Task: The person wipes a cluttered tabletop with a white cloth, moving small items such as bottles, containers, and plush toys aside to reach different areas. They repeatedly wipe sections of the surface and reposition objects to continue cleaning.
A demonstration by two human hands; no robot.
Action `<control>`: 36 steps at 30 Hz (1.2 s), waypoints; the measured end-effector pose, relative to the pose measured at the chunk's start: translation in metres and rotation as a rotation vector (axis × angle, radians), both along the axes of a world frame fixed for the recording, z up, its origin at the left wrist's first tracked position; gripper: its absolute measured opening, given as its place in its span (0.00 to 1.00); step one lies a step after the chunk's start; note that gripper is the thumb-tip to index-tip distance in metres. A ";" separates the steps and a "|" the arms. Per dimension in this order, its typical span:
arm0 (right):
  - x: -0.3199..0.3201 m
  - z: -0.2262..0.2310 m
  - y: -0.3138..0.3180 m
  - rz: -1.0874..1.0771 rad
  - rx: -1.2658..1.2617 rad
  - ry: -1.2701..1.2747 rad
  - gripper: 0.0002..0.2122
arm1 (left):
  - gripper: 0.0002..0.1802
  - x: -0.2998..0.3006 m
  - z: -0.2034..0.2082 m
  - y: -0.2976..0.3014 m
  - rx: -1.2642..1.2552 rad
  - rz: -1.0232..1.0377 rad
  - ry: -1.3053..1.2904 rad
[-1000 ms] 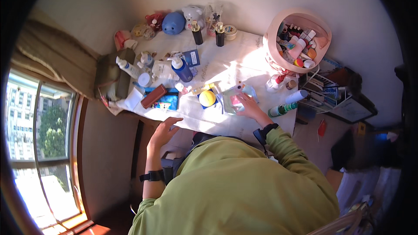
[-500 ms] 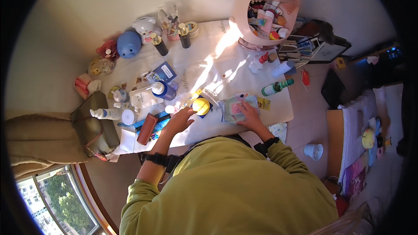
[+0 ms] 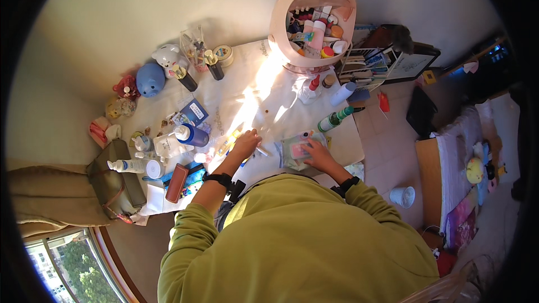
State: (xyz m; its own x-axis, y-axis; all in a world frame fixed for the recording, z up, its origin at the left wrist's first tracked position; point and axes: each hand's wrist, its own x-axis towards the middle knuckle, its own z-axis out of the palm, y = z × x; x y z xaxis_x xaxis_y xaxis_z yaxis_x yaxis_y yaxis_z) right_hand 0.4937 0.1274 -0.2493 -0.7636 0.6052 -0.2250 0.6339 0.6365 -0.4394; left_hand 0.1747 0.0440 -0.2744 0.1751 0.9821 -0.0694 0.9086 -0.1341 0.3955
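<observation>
My left hand [image 3: 246,145] is over the middle of the table, back up and fingers curled down; whatever lies under it is mostly hidden. A sliver of something yellow shows by its edge. Beside the fingertips is a small slim pale object [image 3: 262,150]. My right hand [image 3: 321,156] lies with fingers stretched out on a clear pouch [image 3: 289,156] with a pink item [image 3: 299,150] in it. A green bottle [image 3: 335,119] lies just beyond that hand.
Left of my left hand are a blue pump bottle [image 3: 191,134], a brown case [image 3: 177,183] and a white tub [image 3: 155,169]. A pink domed organizer [image 3: 279,33] stands at the back, near a blue pig figure [image 3: 150,80]. Right of the table stands a white basket [image 3: 402,196].
My left hand has moved forward and right, covering the yellow round thing that was in plain sight. My right hand stays on the pouch. The whole view has shifted slightly.
</observation>
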 end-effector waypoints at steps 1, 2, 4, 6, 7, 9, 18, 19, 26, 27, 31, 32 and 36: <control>0.001 0.000 0.003 0.007 -0.008 0.038 0.27 | 0.04 0.002 0.000 0.001 -0.024 -0.016 0.016; 0.000 0.001 0.006 0.014 -0.010 0.055 0.26 | 0.05 0.003 0.000 0.000 -0.019 -0.008 0.033; -0.006 0.003 0.013 0.022 -0.002 0.158 0.23 | 0.06 0.005 0.002 -0.005 -0.009 -0.009 0.071; -0.020 0.006 0.023 0.008 0.018 0.315 0.21 | 0.10 0.007 0.006 -0.010 -0.021 -0.021 0.085; -0.030 0.008 0.030 0.017 0.000 0.364 0.20 | 0.10 0.007 0.009 -0.013 0.007 -0.032 0.075; -0.057 0.008 0.044 0.016 -0.038 0.436 0.17 | 0.12 0.008 0.019 -0.021 0.037 -0.051 -0.011; -0.188 -0.050 0.117 -0.273 -0.119 0.217 0.16 | 0.14 -0.007 0.112 -0.089 -0.340 0.058 -0.350; -0.195 -0.057 0.120 -0.281 -0.049 0.254 0.12 | 0.14 -0.008 0.121 -0.099 -0.303 0.092 -0.378; -0.203 -0.066 0.122 -0.279 0.035 0.324 0.05 | 0.14 -0.017 0.157 -0.169 -0.313 0.356 -0.490; -0.203 -0.064 0.117 -0.285 0.051 0.317 0.07 | 0.15 -0.017 0.158 -0.175 -0.327 0.386 -0.506; -0.219 -0.049 0.091 0.050 0.040 0.399 0.20 | 0.15 -0.018 0.161 -0.189 -0.310 0.479 -0.521; -0.224 -0.046 0.079 0.154 0.135 0.421 0.20 | 0.15 -0.019 0.161 -0.187 -0.308 0.479 -0.546; -0.253 -0.037 0.049 0.592 0.014 0.358 0.21 | 0.15 -0.026 0.164 -0.176 -0.262 0.434 -0.565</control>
